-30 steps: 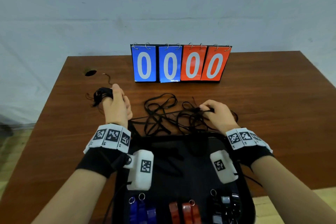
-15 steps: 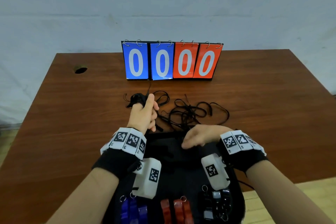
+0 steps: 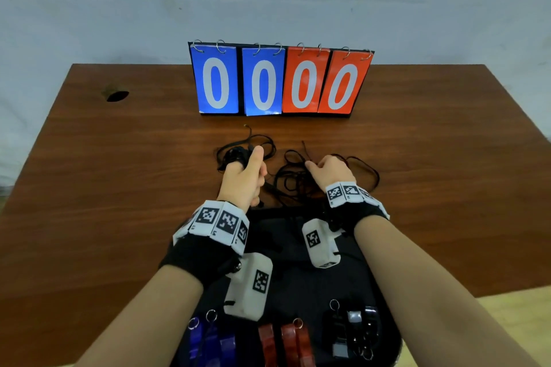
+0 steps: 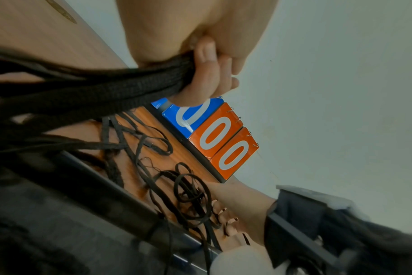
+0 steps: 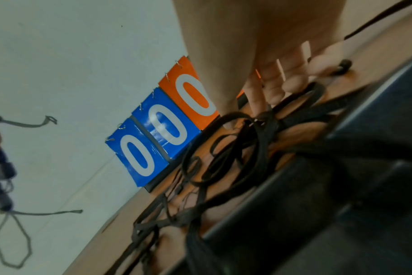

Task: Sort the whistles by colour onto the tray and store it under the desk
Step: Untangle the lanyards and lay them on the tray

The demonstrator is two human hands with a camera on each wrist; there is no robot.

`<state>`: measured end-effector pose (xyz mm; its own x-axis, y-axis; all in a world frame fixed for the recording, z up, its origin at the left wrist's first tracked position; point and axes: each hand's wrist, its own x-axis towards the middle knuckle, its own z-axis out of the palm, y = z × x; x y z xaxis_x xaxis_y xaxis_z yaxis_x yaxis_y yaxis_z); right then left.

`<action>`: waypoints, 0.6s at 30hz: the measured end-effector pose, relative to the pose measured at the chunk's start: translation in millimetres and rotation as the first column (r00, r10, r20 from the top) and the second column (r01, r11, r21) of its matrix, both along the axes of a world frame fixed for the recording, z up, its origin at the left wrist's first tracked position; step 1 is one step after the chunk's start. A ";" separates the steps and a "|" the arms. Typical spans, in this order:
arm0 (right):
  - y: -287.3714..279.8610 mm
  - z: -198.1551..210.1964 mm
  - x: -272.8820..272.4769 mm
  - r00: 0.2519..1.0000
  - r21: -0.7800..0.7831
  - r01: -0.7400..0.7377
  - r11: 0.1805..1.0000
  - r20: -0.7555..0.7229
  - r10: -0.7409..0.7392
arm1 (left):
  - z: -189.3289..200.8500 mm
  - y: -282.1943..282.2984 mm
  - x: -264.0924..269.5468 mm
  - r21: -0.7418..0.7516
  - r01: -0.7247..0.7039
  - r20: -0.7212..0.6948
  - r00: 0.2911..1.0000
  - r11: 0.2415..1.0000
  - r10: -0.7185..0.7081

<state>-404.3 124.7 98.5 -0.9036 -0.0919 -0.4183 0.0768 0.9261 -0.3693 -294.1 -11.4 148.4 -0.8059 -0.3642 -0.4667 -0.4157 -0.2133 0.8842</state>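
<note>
The left hand [image 3: 244, 179] has its fingers curled round a bundle of black lanyard cords [image 4: 101, 87]. The right hand [image 3: 329, 171] pinches the loose cords [image 3: 293, 179] lying between both hands, just above the tray [image 3: 310, 286]. The sorted whistles [image 3: 283, 343] sit at the bottom centre.

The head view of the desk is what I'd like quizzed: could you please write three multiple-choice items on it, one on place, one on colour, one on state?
1. Where does the blue and orange flip scoreboard stand?
A. far side of the brown wooden desk
B. on the black tray
C. on the floor

2. Which colour are the whistles in the tray's middle group?
A. blue
B. red
C. black

3. What is the left hand doing?
A. lying flat
B. gripping bundled black cords
C. holding a whistle

Answers: 1 A, it stands by the far edge. 2 B, blue lies left, black right. 3 B, the fingers curl round the cords.
</note>
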 end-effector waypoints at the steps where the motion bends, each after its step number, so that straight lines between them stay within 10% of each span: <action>1: -0.8 -1.0 -1.2 1.000 0.027 -0.009 1.000 -0.003 0.010 | -1.1 0.0 -0.7 -0.002 -0.003 -0.001 1.000 1.000 0.003; 9: 10.3 -0.6 5.5 0.976 -0.197 -0.036 0.980 -0.219 -0.008 | -7.4 3.2 2.3 0.007 -0.047 -0.011 0.999 0.999 0.047; 18: -7.4 63.3 60.8 0.925 -0.672 -0.319 0.668 -0.375 0.064 | 12.7 18.9 8.4 0.011 -0.012 -0.158 0.987 1.000 0.013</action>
<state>-343.5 117.2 161.8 -0.8931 -0.4297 0.1333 -0.3008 0.3499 -0.8872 -285.7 7.5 161.2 -0.8652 -0.3709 -0.3375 -0.2682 -0.2266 0.9363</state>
